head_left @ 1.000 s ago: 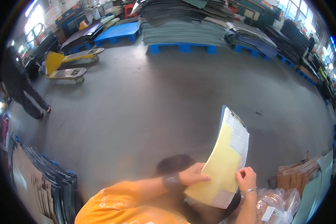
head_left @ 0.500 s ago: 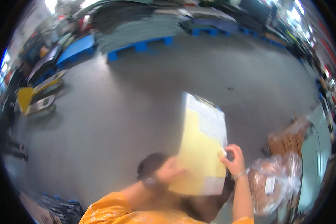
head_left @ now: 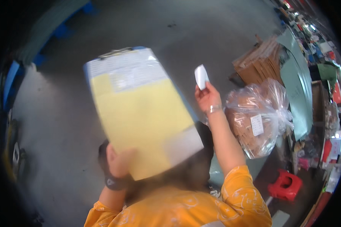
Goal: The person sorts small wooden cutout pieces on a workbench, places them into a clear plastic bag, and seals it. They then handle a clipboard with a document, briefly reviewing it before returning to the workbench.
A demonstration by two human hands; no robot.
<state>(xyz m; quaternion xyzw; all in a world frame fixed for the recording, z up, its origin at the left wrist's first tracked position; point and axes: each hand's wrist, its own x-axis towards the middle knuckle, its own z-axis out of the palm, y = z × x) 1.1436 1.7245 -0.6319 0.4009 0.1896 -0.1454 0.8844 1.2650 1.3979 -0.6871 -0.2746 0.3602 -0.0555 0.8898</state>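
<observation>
My left hand (head_left: 119, 160) grips the lower left edge of a clipboard (head_left: 191, 108), thumb on top. Yellow sheets (head_left: 140, 121) cover most of the board, with white printed paper (head_left: 134, 68) under the metal clip (head_left: 115, 52) at its far end. Out to the right, my right hand (head_left: 208, 96) is closed on a small white slip of paper (head_left: 201, 76), pinched by its lower end and apart from the clipboard. Beyond that hand lies a clear plastic bag (head_left: 246, 132) of brown pieces, with a white label (head_left: 257, 125) on it.
Flat brown cardboard (head_left: 259, 62) is stacked behind the bag, beside pale green sheets (head_left: 297, 90). A red plastic stool (head_left: 285, 185) stands at lower right. Blue pallet parts (head_left: 62, 30) show at upper left above the grey floor (head_left: 57, 125).
My right hand has come away from the clipboard, carrying the white slip outward. The clipboard now appears larger and farther left. The view has swung right, bringing the red stool in.
</observation>
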